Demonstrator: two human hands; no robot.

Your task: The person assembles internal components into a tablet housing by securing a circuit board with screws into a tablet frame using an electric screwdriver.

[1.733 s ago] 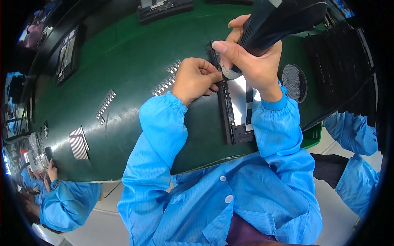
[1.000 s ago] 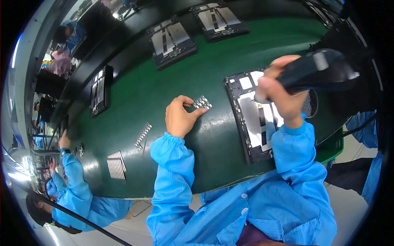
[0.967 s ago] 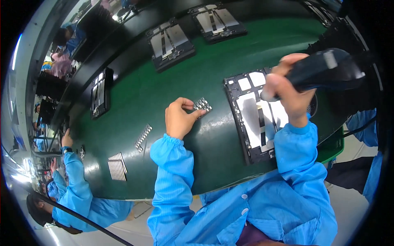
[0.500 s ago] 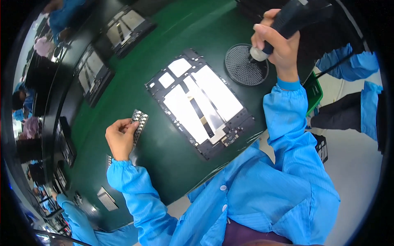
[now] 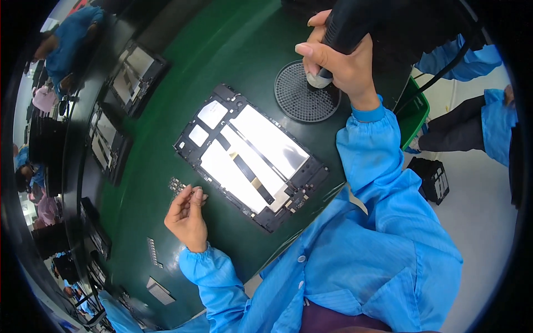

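An opened tablet chassis (image 5: 251, 157) with white panels and a flex cable lies on the green belt (image 5: 222, 61) in front of me. My right hand (image 5: 338, 61) grips a black electric screwdriver (image 5: 355, 22), its tip down on a round black perforated screw tray (image 5: 306, 94) at the tablet's far right. My left hand (image 5: 187, 213) rests on the belt left of the tablet, fingertips pinched on a small strip of tiny parts (image 5: 177, 185).
More opened tablets (image 5: 136, 77) (image 5: 108, 150) lie further along the belt at left. Small part strips (image 5: 152, 252) (image 5: 160, 291) lie near the belt's front edge. Other workers in blue coats stand at far left (image 5: 61, 44) and right (image 5: 488, 111). A green bin (image 5: 416, 114) sits at right.
The view swung left to right as my head turned. My right hand carried the screwdriver off the tablet to the round screw tray. My left hand stayed at the strip of small parts.
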